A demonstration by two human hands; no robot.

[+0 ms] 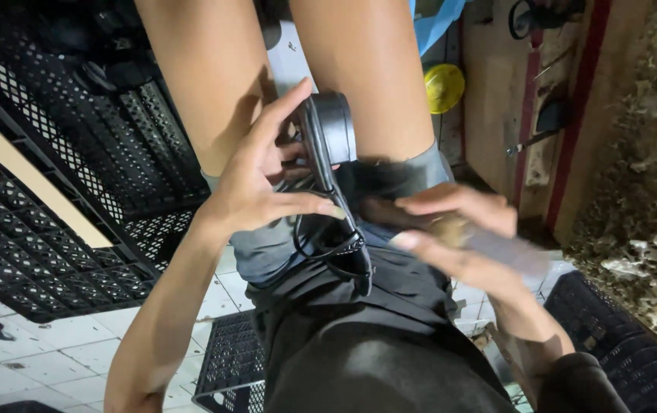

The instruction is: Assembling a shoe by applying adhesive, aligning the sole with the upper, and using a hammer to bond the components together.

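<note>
The dark metal part (330, 145) with a round cylindrical head and a narrow stem sits upright over your lap, between your knees, with a loop of black cable (328, 248) hanging from its lower end. Your left hand (255, 180) is closed on it, thumb and fingers pinching the stem just below the head. It looks rigid and fairly heavy for its size, probably smooth on the head, so the stem is the surer place to hold; the cable is limp and will swing or snag. Your right hand (458, 222) is curled around a pale, slim cylindrical object (489, 245) (too blurred to name), near the cable. Around you lie black plastic lattice crates (53, 229) on a white tiled floor (45, 359), and a yellow round lid (444, 86) beyond your knee.
</note>
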